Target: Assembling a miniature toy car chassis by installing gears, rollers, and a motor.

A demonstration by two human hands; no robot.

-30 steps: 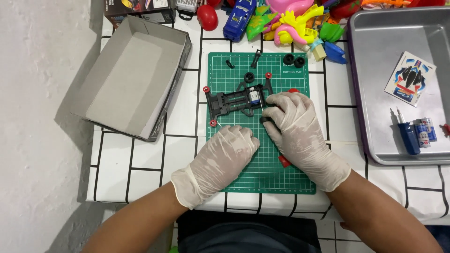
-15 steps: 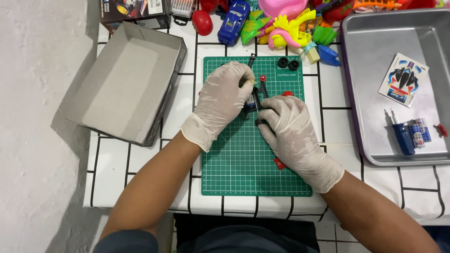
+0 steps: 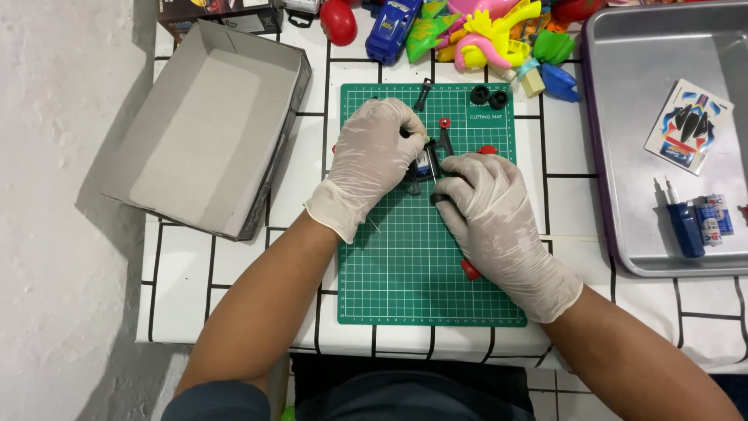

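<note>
Both gloved hands meet over the upper middle of the green cutting mat (image 3: 405, 288), which lies at the centre of the white, black-lined worktop (image 3: 234, 304) and reaches its near edge. The left hand (image 3: 374, 160) is curled over a small black toy car chassis (image 3: 425, 165), fingers closed on its left side; the right hand (image 3: 487, 210) closes on it from the right, fingertips pressed against the part, so the chassis is gripped between the two and mostly hidden. A black arm with a red roller (image 3: 445, 125) sticks out just beyond the hands. Two black wheels (image 3: 488, 97) lie near the mat's far right corner, and a small red piece (image 3: 471, 270) lies on the mat touching the right wrist. An open grey cardboard box (image 3: 206, 129) sits at the worktop's left edge. A metal tray (image 3: 623, 156) at the right edge holds a sticker sheet (image 3: 689, 125) and a blue screwdriver (image 3: 682, 222). Colourful plastic toys (image 3: 475, 35) crowd the far edge.
</note>
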